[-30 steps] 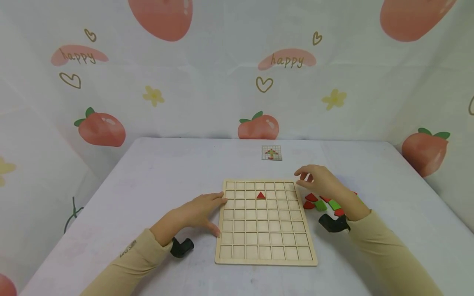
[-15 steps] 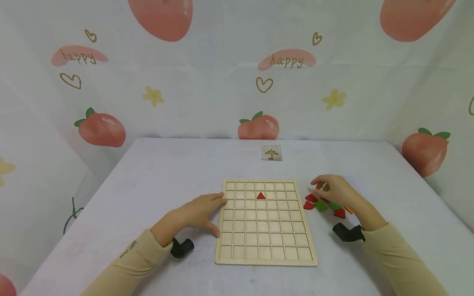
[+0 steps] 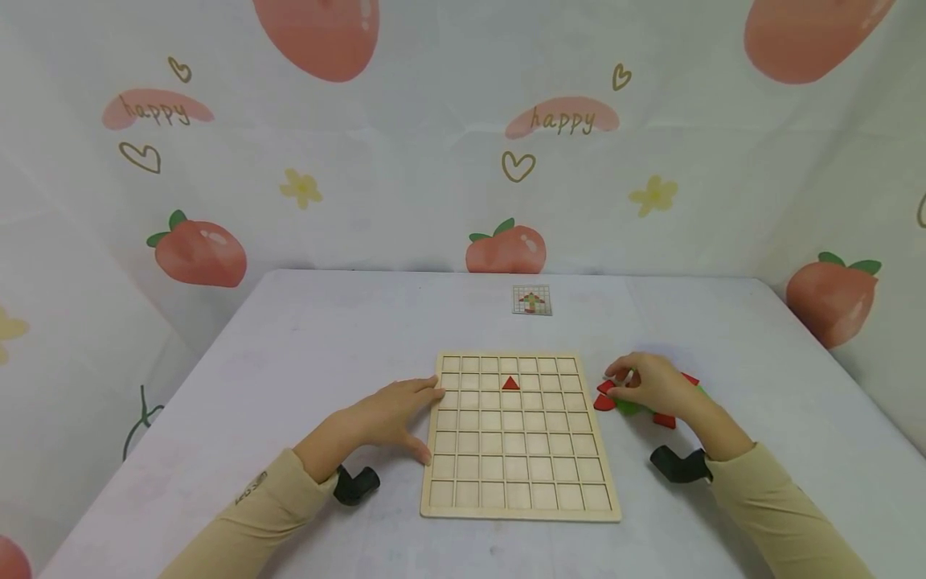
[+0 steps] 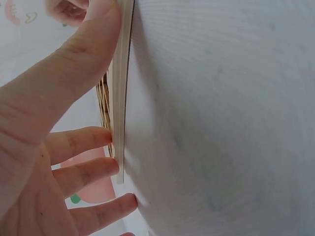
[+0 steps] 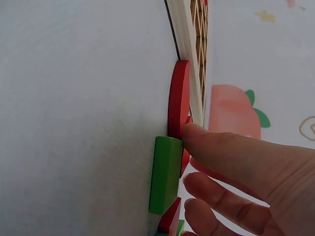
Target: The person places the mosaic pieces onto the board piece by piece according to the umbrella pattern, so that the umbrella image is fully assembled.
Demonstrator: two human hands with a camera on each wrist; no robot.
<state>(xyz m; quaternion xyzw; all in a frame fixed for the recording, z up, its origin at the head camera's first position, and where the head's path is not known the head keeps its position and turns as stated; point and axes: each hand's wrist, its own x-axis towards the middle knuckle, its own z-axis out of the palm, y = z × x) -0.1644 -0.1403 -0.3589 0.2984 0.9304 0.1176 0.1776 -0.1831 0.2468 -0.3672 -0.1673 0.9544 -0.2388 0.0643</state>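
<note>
The wooden grid board (image 3: pixel 501 466) lies flat on the table with one red triangle (image 3: pixel 510 383) in an upper cell. My left hand (image 3: pixel 387 414) rests along the board's left edge, fingers spread; in the left wrist view its thumb (image 4: pixel 101 29) lies at the edge. Beyond the right edge, my right hand (image 3: pixel 647 383) is low over the coloured pieces, with thumb and index finger at either side of a red curved piece (image 3: pixel 605 388). A second red curved piece (image 5: pixel 178 101) and a green block (image 5: pixel 165 174) lie beside the right thumb (image 5: pixel 216 145).
A small picture card (image 3: pixel 531 300) with a gridded pattern lies behind the board. More red pieces (image 3: pixel 664 420) lie under and beside my right hand, partly hidden. A printed cloth backdrop (image 3: pixel 405 161) rises behind the table (image 3: pixel 347 322).
My right hand has moved from over the board's upper right corner to the right, then down onto the red pieces. The left hand and the board have stayed put.
</note>
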